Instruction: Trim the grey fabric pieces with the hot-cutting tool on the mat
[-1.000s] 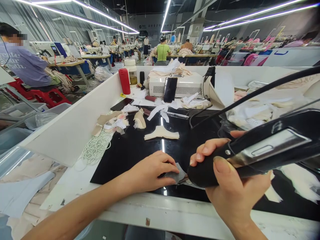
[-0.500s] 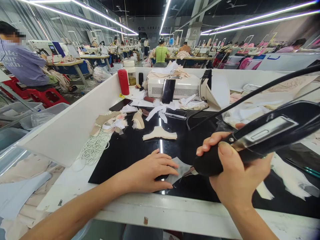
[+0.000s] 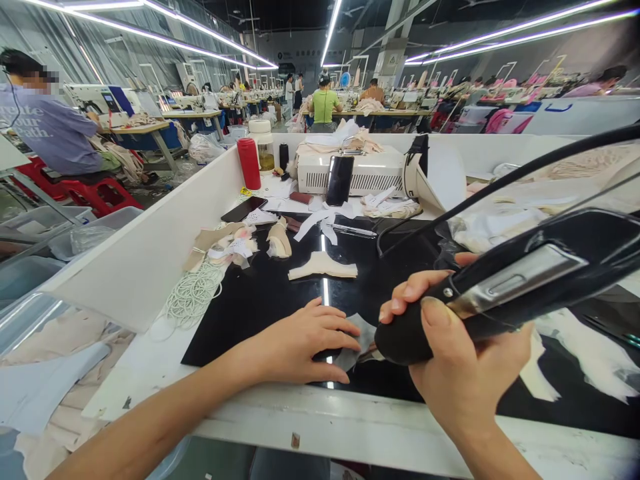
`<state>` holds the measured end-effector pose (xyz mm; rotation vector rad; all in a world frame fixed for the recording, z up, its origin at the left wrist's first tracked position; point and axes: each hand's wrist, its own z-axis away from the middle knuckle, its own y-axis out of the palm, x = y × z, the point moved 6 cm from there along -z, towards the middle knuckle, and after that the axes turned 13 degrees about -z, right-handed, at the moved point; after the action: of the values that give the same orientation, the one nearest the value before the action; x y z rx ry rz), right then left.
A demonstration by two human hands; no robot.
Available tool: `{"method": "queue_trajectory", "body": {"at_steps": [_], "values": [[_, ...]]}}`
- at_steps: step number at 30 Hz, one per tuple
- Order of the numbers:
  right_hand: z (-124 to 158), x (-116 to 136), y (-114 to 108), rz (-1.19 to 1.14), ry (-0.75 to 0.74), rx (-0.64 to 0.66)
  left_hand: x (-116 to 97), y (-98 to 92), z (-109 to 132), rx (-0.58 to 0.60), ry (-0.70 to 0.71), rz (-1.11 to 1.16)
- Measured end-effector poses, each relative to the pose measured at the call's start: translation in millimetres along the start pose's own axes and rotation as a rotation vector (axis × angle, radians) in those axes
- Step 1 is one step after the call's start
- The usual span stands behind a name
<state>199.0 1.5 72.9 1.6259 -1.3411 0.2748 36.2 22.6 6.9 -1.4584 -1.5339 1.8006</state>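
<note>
My left hand lies on the black board with its fingers spread. Its fingertips press on a small translucent grey sheet. My right hand is wrapped round a black corded electric hand tool with a silver plate on its side. A narrow metal tip shows at the tool's rounded end, over the sheet and close to my left fingers. Part of the sheet is hidden by the hand and tool. A cream curved fabric piece lies beyond my left hand.
White pieces lie at right, under the tool's body. A cord coil and fabric scraps sit at left. Behind are a pen, phones, a red bottle and a white vented machine. Low walls edge the table.
My right hand and the tool have moved left and slightly down, bringing the tip nearer my left fingers. My left hand stays on the sheet.
</note>
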Motion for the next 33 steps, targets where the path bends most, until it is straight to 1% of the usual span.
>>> {"method": "queue_trajectory", "body": {"at_steps": [3, 8, 13, 15, 19, 22, 24, 27, 30, 33], "values": [[3.6, 0.0, 3.3, -0.051, 0.018, -0.004, 0.9, 0.3, 0.0, -0.001, 0.004, -0.003], [12.3, -3.3, 12.4, -0.090, 0.029, 0.039, 0.7, 0.6, -0.6, -0.001, 0.012, 0.002], [11.1, -3.0, 10.6, -0.076, 0.046, 0.038, 1.2, -0.3, 0.9, -0.002, 0.022, -0.003], [5.0, 1.5, 5.4, -0.047, 0.039, 0.003, 0.8, -2.7, 2.6, -0.027, 0.031, -0.010], [-13.1, 18.6, -10.2, 0.022, -0.087, -0.148, -1.4, -7.3, 3.7, -0.122, 0.027, -0.021], [-22.3, 23.7, -18.0, 0.047, -0.142, -0.204, -5.4, -2.9, 0.6, -0.147, 0.041, -0.035], [-23.6, 22.4, -20.8, 0.054, -0.155, -0.195, -8.2, 3.6, -2.2, -0.119, 0.061, -0.065], [-19.7, 17.5, -22.4, 0.069, -0.155, -0.138, -9.3, 11.1, -4.6, -0.065, 0.064, -0.112], [-14.7, 12.5, -23.0, 0.090, -0.142, -0.079, -9.2, 11.9, -4.6, -0.034, 0.045, -0.139], [-12.2, 9.3, -23.7, 0.089, -0.143, -0.054, -9.9, 10.7, -4.2, 0.000, 0.026, -0.162]]}}
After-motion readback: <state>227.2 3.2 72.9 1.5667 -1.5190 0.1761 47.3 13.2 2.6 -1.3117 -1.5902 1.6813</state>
